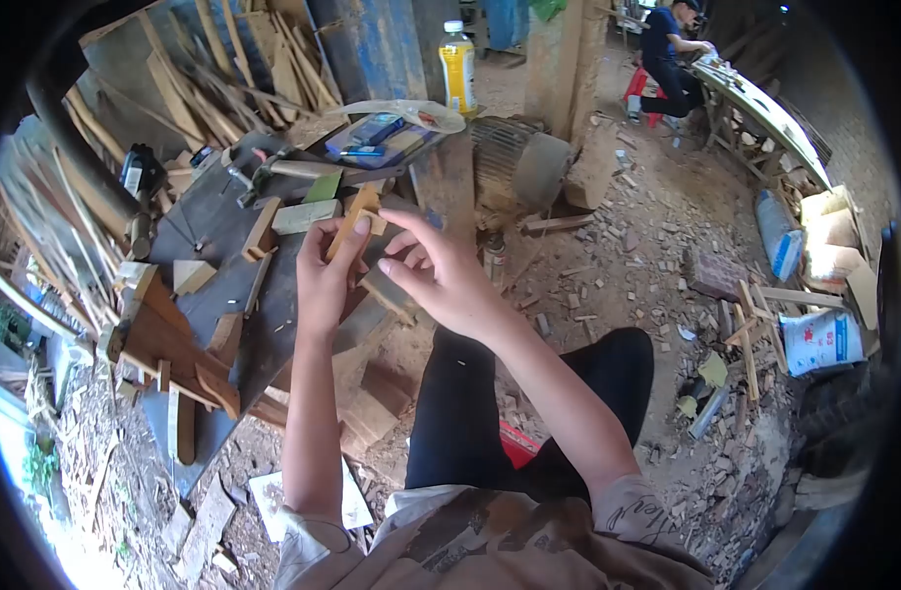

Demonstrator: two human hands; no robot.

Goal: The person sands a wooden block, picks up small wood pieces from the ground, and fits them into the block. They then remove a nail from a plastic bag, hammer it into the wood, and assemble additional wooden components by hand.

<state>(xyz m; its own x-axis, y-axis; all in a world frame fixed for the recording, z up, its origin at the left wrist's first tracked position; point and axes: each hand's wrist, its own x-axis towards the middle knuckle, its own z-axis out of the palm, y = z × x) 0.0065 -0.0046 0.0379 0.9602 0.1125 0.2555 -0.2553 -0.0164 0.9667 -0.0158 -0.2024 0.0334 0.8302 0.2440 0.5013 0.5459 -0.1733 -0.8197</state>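
Observation:
My left hand [325,275] grips a small orange-brown wooden piece [350,218] between thumb and fingers, above the dark work table [214,295]. Beside it, my right hand [446,275] has its index finger reaching to the end of that piece, perhaps touching it. The right thumb stands apart from the index finger, and its other fingers are loosely bent with nothing visible in them. Just past the left hand lie a pale wooden block [308,216] and a brown block [262,229]. Under the hands, another wooden block [388,295] is partly covered.
A hammer [293,169], a blue box [377,133] and a yellow-labelled bottle [457,69] sit toward the table's back. A joined wooden assembly [170,339] stands at the left edge. An electric motor [519,162] is at right. Another person [667,59] works farther off. Wood scraps cover the floor.

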